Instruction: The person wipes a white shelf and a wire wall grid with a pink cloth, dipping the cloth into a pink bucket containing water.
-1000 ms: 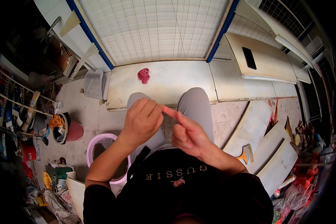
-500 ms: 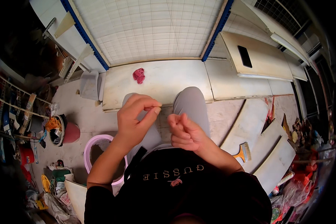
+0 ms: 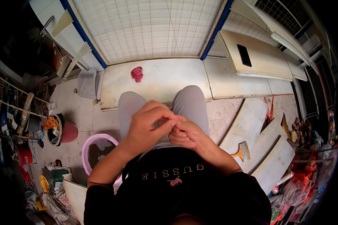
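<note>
My left hand [image 3: 149, 123] and my right hand [image 3: 185, 132] meet in front of my knees, fingertips touching. The left thumb and forefinger are pinched together against the right fingertips. On the right hand the fingers are curled in, with thumb and forefinger pressed together. Whatever may lie between them is too small or hidden to make out. Beyond my knees, a crumpled dark pink cloth [image 3: 137, 74] rests on the low off-white shelf board [image 3: 169, 80]. A pink-rimmed bucket of murky water [image 3: 85, 150] stands by my left forearm.
At the right, a wide paintbrush [image 3: 245, 150] lies on loose shelf panels [image 3: 248, 122]. A black phone [image 3: 244, 55] sits on a raised shelf [image 3: 264, 56]. A grey dustpan [image 3: 87, 84] and a reddish bin [image 3: 69, 133] stand at the left. White mesh backing [image 3: 146, 30] rises ahead.
My left hand has moved right and slightly down, so its fingertips now meet those of my right hand. Before, the two hands were apart.
</note>
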Tool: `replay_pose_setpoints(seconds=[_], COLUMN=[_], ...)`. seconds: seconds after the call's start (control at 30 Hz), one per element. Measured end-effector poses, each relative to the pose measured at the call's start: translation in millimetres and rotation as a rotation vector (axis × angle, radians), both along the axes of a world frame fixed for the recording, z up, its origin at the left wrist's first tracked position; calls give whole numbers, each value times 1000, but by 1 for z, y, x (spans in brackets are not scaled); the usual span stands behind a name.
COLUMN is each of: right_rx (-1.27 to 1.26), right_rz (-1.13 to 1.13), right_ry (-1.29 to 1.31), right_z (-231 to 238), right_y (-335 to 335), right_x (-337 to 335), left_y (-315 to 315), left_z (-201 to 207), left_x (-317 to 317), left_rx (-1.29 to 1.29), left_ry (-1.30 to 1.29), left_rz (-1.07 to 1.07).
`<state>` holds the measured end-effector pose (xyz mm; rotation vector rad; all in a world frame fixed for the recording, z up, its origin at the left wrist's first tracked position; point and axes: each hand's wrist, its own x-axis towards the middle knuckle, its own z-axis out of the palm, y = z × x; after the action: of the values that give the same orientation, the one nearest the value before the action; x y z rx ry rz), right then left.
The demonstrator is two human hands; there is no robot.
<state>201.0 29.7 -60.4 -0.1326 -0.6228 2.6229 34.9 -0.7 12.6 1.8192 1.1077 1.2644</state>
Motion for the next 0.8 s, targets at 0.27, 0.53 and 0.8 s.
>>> replay_pose_setpoints(seconds=[0.27,0.53,0.8], right_rx=[-79,334,795], right_rz=[-132,-647,-608], right_ry=[-180,-678,-952], right_z=[7,15,4], right_y=[5,43,130], right_x=[3,7,-25], left_y=[9,12,67], left_z=[-38,-85,-105], left_x=[-16,-38,-47], left_rx=[-406,-399,-163], left_ry=[-324,59,409], left_rz=[81,87,70])
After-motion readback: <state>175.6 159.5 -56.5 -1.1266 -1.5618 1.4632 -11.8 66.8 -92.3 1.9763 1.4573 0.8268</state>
